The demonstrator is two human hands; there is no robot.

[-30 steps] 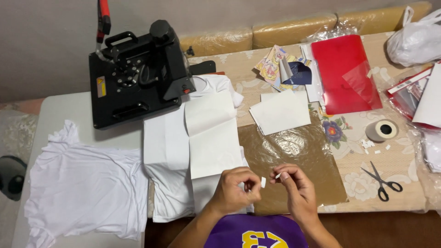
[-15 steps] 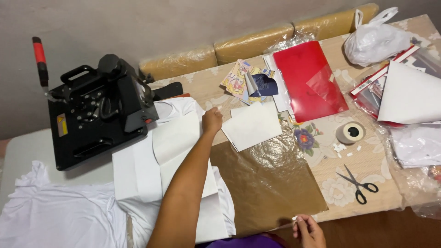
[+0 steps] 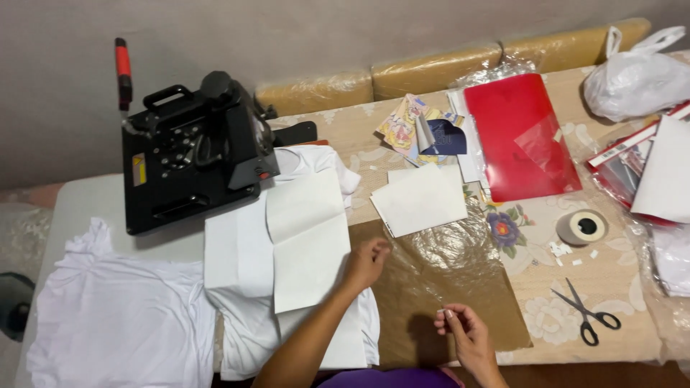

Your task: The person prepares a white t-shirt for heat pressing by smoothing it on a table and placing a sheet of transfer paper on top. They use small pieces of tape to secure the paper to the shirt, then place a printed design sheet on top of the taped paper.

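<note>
My left hand (image 3: 366,263) rests with bent fingers at the right edge of a folded white paper sheet (image 3: 307,244), where it meets a brown glossy sheet (image 3: 460,287); nothing shows in its grasp. The paper lies on a white T-shirt (image 3: 248,327) spread from under a black heat press (image 3: 190,169). My right hand (image 3: 467,336) hovers over the brown sheet's near edge and pinches a small white piece (image 3: 441,312) between thumb and fingertips.
Another white T-shirt (image 3: 118,323) lies at the left. White sheets (image 3: 420,200), printed pictures (image 3: 406,128), a red folder (image 3: 517,136), a tape roll (image 3: 582,227), scissors (image 3: 586,316) and a white plastic bag (image 3: 636,75) sit on the flowered table (image 3: 611,280).
My left hand has drawn back from the paper near the press to the paper's right edge. My right hand has risen further into view, still pinching the white piece.
</note>
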